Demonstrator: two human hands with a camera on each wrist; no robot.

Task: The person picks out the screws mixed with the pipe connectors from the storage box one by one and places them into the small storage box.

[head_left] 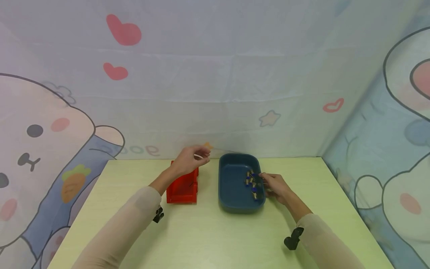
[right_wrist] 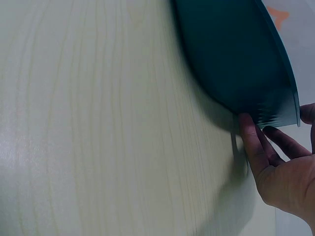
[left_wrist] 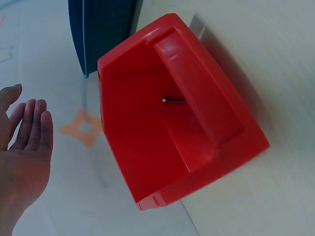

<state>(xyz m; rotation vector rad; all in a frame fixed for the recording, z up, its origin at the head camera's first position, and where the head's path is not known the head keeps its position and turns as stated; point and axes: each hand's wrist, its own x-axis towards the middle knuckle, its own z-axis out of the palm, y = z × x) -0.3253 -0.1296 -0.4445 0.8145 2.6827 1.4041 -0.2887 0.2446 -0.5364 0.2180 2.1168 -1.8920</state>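
A dark blue plastic basin [head_left: 235,203] stands on the table, tilted slightly, with several small brass-coloured fittings with blue parts [head_left: 254,194] gathered along its right side. My right hand [head_left: 275,185] grips the basin's right wall, thumb at the rim and fingers against the outside, as the right wrist view also shows. To the left is an open red plastic bin [head_left: 183,190]; one thin metal piece like a screw [left_wrist: 173,100] lies inside it. Above the bin's far end hovers my left hand [head_left: 192,160], fingers gently bent and apart from the thumb, holding nothing visible.
Both containers sit near the back of the pale wood-grain table [head_left: 215,239]. Behind it hangs a printed cloth [head_left: 215,82], and another cloth side [head_left: 386,179] flanks the right. A narrow gap of tabletop separates the bin from the basin.
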